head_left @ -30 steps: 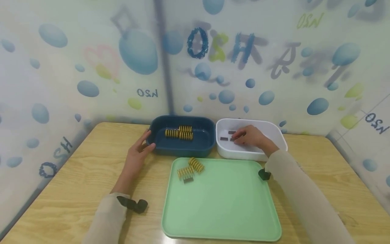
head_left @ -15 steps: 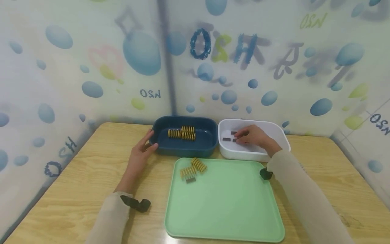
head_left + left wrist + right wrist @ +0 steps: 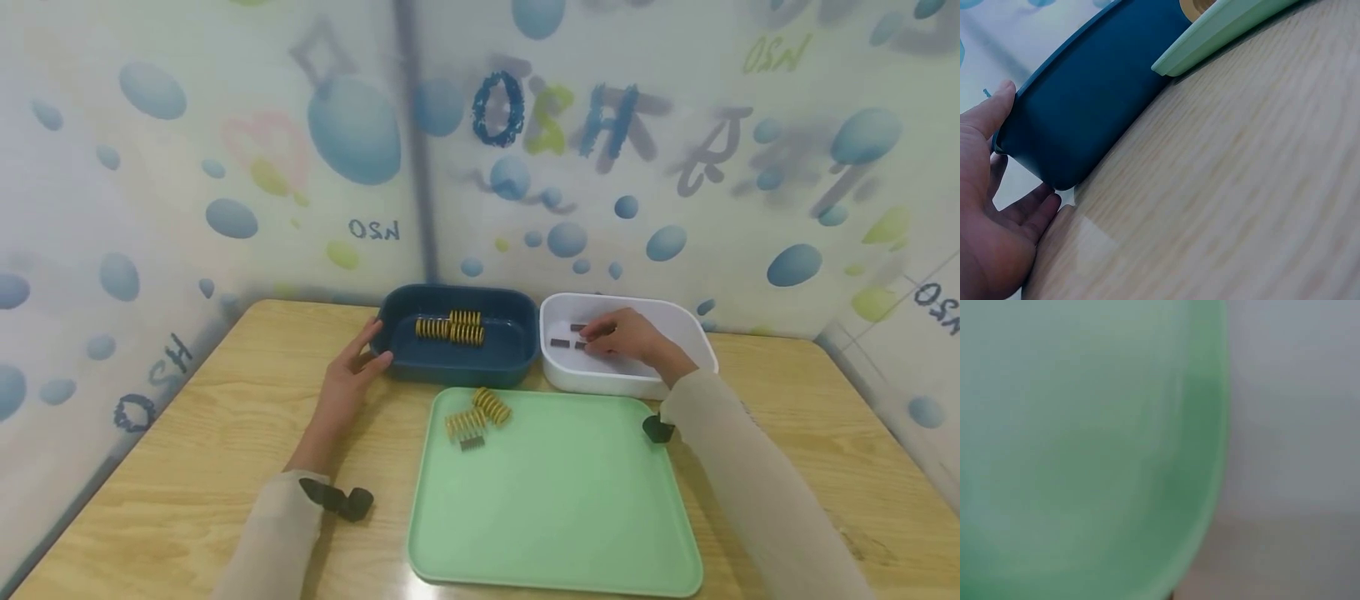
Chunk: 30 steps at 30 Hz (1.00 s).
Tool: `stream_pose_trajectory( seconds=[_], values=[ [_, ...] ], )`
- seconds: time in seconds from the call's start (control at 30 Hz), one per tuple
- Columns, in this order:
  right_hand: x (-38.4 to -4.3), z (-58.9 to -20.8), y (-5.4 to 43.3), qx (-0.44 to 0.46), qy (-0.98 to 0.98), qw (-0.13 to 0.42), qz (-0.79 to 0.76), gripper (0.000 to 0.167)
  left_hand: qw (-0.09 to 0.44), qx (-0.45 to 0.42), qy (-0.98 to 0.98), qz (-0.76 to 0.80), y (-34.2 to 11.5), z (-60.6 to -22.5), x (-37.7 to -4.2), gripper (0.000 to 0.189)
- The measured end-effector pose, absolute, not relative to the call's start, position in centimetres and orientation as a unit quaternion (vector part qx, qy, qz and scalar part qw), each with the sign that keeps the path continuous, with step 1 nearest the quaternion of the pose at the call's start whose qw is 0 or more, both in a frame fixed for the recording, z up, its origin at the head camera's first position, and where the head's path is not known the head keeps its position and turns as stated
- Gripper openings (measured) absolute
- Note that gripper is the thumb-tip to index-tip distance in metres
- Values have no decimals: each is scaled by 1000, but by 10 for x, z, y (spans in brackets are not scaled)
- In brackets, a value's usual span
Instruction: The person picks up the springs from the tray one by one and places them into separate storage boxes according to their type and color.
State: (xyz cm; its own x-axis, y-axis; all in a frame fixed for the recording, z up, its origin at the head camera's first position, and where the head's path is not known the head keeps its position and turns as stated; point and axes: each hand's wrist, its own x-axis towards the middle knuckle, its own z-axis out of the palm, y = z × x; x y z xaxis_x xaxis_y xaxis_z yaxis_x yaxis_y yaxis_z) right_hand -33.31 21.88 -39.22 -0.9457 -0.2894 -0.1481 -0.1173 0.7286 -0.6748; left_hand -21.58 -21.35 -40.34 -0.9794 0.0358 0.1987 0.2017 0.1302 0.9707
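Observation:
My left hand [image 3: 350, 379] rests at the left end of a dark blue bin [image 3: 457, 371], thumb against its front corner. In the left wrist view, that hand's thumb lies by the bin's rim and its fingers reach the lower corner. My right hand [image 3: 628, 337] reaches into a white bin [image 3: 693, 354]. Its bent fingers are right at a small dark coil piece [image 3: 581, 346], partly hidden; I cannot tell if they pinch it. Two like pieces lie beside it, one a dark coil piece [image 3: 559, 342] to the left. Gold coil springs [image 3: 467, 335] lie in the blue bin.
In front of both bins lies a light green tray [image 3: 555, 500]. Near its back left corner are a gold spring [image 3: 492, 407], a paler gold spring [image 3: 465, 423] and a dark coil piece [image 3: 472, 443]. A patterned wall [image 3: 480, 192] stands behind the wooden table [image 3: 187, 467].
The head view has shifted a little, so everything sits slightly further right. Relative to the bins, both hands have stayed where they were.

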Motion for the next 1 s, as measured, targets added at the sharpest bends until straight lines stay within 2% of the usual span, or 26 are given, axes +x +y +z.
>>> stream_pose_trajectory(
  seconds=[0.6, 1.0],
  values=[
    [-334, -395, 223, -96, 909, 127, -384, 29, 62, -82, -752, -651, -215, -404, -216, 57],
    [-321, -370, 225, -108, 898, 99, -414, 36, 65, -79, -757, -645, -216, -406, -218, 57]
  ],
)
